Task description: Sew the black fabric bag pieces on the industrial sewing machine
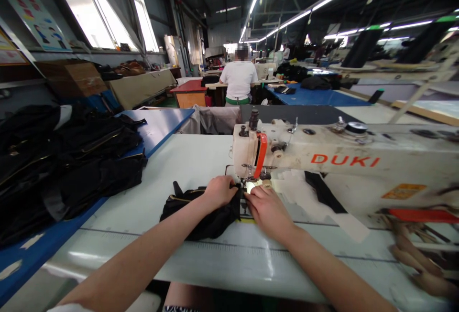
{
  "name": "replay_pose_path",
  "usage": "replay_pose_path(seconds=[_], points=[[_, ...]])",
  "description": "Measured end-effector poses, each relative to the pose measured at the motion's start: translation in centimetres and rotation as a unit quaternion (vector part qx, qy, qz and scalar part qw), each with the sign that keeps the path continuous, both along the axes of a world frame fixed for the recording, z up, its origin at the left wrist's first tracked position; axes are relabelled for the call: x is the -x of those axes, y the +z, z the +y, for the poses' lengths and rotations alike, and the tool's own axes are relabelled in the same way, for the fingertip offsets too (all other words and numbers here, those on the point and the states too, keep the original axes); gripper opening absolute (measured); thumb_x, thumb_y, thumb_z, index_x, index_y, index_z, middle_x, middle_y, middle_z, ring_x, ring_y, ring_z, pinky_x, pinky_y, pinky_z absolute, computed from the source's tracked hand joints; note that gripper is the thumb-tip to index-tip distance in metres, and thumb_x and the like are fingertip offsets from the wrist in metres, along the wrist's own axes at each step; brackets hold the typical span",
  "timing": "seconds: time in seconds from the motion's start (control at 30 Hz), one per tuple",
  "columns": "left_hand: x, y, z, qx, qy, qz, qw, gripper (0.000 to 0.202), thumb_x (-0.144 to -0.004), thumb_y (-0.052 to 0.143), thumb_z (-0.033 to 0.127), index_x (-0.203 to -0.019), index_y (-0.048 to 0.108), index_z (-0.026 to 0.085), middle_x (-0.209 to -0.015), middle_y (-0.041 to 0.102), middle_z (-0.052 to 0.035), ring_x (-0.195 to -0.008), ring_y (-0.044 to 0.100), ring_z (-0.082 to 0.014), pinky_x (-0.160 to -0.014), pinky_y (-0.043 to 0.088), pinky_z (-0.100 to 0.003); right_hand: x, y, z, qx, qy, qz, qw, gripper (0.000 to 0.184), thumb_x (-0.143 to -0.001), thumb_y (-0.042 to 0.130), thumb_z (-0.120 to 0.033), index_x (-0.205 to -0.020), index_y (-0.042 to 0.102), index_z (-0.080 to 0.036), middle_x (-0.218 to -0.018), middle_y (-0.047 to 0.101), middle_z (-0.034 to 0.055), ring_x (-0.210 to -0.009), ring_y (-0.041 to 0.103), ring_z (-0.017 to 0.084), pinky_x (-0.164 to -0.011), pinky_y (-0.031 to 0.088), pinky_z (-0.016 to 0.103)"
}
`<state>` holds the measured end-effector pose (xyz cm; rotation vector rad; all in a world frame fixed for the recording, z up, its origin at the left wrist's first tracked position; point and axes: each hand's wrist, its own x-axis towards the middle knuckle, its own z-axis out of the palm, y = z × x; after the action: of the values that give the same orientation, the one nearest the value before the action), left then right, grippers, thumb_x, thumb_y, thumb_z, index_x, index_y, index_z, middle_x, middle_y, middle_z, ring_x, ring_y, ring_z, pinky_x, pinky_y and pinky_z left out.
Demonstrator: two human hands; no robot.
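A white sewing machine (344, 156) marked DUKI stands on the pale sewing table (186, 164). A small black fabric piece with a gold zipper (190, 207) lies just left of the needle. My left hand (218, 191) rests on this fabric with fingers curled, pressing it toward the presser foot (251, 184). My right hand (267, 209) lies in front of the needle, fingers bent down on the fabric's edge under the foot. Part of the fabric is hidden beneath both hands.
A heap of black garments (64, 159) lies on a blue table at the left. A person in a white shirt (239, 80) sits with their back turned farther ahead. Other worktables with dark cloth stand at the right. Blurred objects sit at the right front edge.
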<state>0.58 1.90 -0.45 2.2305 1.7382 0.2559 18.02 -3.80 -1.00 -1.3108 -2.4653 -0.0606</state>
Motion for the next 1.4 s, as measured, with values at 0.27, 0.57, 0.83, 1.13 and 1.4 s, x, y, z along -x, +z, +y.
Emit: replay_pose_path(seconds=[0.27, 0.57, 0.83, 1.13, 1.4], points=[[0.1, -0.4, 1.0, -0.006, -0.017, -0.005, 1.0, 0.019, -0.08, 0.054, 0.033, -0.087, 0.066, 0.019, -0.089, 0.069, -0.0071, -0.087, 0.064, -0.0232, -0.078, 0.047, -0.03, 0.2, -0.1, 0.3, 0.009, -0.025, 0.0, 1.0, 0.017, -0.09, 0.046, -0.017, -0.091, 0.063, -0.018, -0.085, 0.057, 0.0051, -0.082, 0.049, 0.019, -0.075, 0.034, 0.033], [0.1, -0.8, 1.1, -0.01, -0.01, 0.003, 1.0, 0.02, -0.081, 0.052, 0.032, -0.089, 0.065, 0.019, -0.089, 0.069, -0.0065, -0.088, 0.063, -0.0221, -0.078, 0.047, -0.029, 0.2, -0.1, 0.1, 0.019, -0.028, -0.006, 0.999, 0.019, -0.091, 0.044, -0.018, -0.096, 0.063, -0.017, -0.087, 0.058, 0.006, -0.085, 0.048, 0.021, -0.079, 0.034, 0.035], [0.1, -1.0, 1.3, -0.013, -0.005, 0.005, 1.0, 0.022, -0.08, 0.053, 0.033, -0.09, 0.065, 0.018, -0.093, 0.069, -0.0079, -0.091, 0.063, -0.0229, -0.08, 0.046, -0.03, 0.1, -0.4, -0.1, 0.014, -0.021, 0.0, 1.0, 0.019, -0.091, 0.045, -0.017, -0.092, 0.064, -0.017, -0.085, 0.057, 0.0052, -0.085, 0.047, 0.021, -0.08, 0.034, 0.035], [0.0, -1.2, 2.2, -0.029, -0.003, -0.008, 1.0, 0.02, -0.08, 0.053, 0.031, -0.087, 0.067, 0.019, -0.09, 0.07, -0.0072, -0.089, 0.065, -0.0222, -0.075, 0.047, -0.027, -0.1, -0.2, -0.4, 0.0, -0.032, 0.033, 0.999, 0.017, -0.088, 0.047, -0.015, -0.081, 0.063, -0.018, -0.081, 0.056, 0.0044, -0.081, 0.045, 0.02, -0.08, 0.034, 0.033], [-0.1, -1.9, 3.6, -0.045, 0.007, -0.03, 0.998, 0.024, -0.083, 0.052, 0.031, -0.096, 0.067, 0.017, -0.1, 0.07, -0.0094, -0.099, 0.063, -0.0222, -0.082, 0.046, -0.027, -0.3, -0.8, -0.4, -0.019, -0.041, 0.073, 0.996, 0.018, -0.087, 0.047, -0.015, -0.073, 0.059, -0.018, -0.076, 0.056, 0.0027, -0.08, 0.045, 0.019, -0.08, 0.034, 0.033]])
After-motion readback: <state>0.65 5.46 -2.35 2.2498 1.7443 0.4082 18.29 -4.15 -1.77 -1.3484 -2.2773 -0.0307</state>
